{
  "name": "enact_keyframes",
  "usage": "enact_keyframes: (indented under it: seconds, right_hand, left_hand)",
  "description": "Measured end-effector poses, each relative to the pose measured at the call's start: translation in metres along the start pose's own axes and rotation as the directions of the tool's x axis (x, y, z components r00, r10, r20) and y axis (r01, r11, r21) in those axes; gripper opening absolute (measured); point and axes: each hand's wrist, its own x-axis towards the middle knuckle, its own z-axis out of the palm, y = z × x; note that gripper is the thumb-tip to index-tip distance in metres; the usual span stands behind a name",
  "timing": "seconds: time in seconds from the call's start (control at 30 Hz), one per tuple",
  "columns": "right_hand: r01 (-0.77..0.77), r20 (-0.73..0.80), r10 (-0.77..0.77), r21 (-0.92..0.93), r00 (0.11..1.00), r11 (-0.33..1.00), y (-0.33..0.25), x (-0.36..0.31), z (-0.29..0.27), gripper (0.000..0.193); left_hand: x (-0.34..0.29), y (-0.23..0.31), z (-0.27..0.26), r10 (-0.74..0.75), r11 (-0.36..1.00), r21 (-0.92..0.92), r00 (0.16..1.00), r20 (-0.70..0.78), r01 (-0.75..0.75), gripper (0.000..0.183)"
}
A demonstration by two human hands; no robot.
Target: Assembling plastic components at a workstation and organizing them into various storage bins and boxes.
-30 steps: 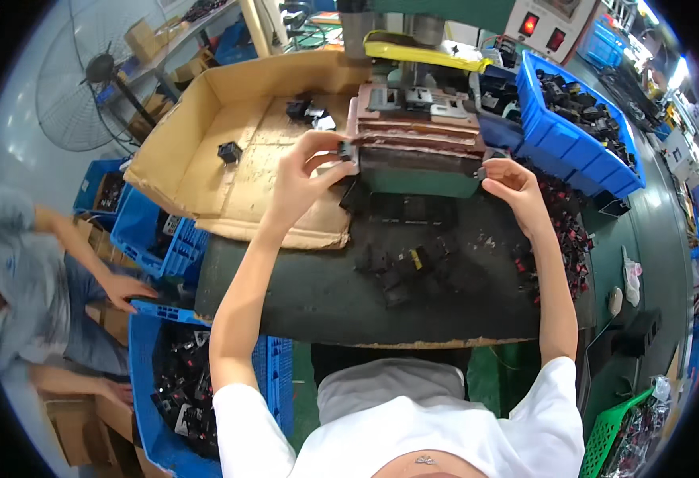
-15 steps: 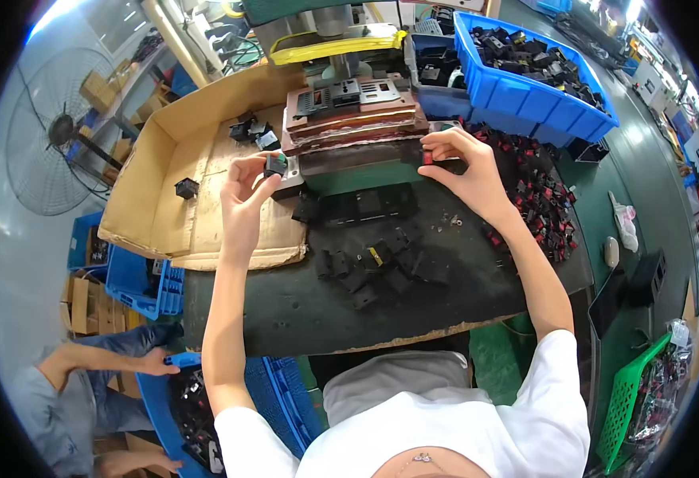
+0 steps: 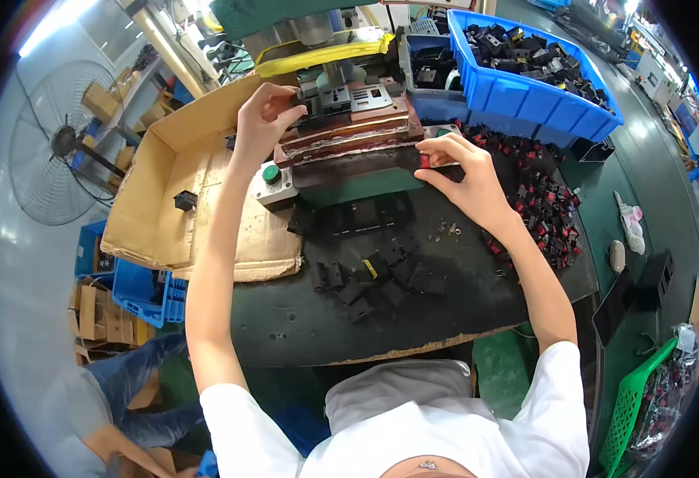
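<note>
Between the right fingers (image 3: 450, 146), one red part (image 3: 425, 161); leftward, one green button (image 3: 270, 173).

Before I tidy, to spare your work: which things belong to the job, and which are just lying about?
Likely the job: red part in right grip; layered fixture by left grip; loose red-and-black parts.
Likely lying about: crumpled white bag; rounded pale object.

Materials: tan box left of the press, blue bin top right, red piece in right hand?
Tan box: likely cardboard, matte, with creases and a rough edge.
Blue bin: probably moulded plastic, semi-gloss, ribbed walls.
Red piece: perhaps plastic; too small and covered to be sure.
</note>
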Motion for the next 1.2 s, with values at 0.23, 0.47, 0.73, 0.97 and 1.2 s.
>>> enact_keyframes:
  seconds: [0.23,0.47,0.73,0.97,1.2]
  right_hand:
    - [-0.004,0.007,0.004,-0.023,1.000,1.000,0.009,0.001,0.000,0.029]
    - [0.001,0.007,-0.001,-0.030,1.000,1.000,0.012,0.000,0.002,0.029]
    - [-0.006,0.014,0.006,-0.033,1.000,0.999,0.010,0.000,0.003,0.030]
    - [-0.010,0.012,0.010,-0.028,1.000,1.000,0.011,-0.001,0.003,0.032]
    - [-0.011,0.023,0.012,-0.013,1.000,1.000,0.010,-0.001,0.003,0.032]
  left_hand:
    - [0.019,-0.014,-0.003,-0.024,0.979,0.204,0.985,0.172,-0.011,0.018]
    - [0.022,-0.010,-0.008,0.018,0.951,0.294,0.970,0.242,-0.091,0.014]
    - [0.027,-0.003,-0.011,0.096,0.909,0.359,0.944,0.316,-0.212,0.017]
    - [0.029,0.002,-0.009,0.037,0.881,0.427,0.927,0.373,-0.206,0.021]
    - [0.023,0.001,-0.004,-0.021,0.882,0.459,0.965,0.262,-0.105,0.024]
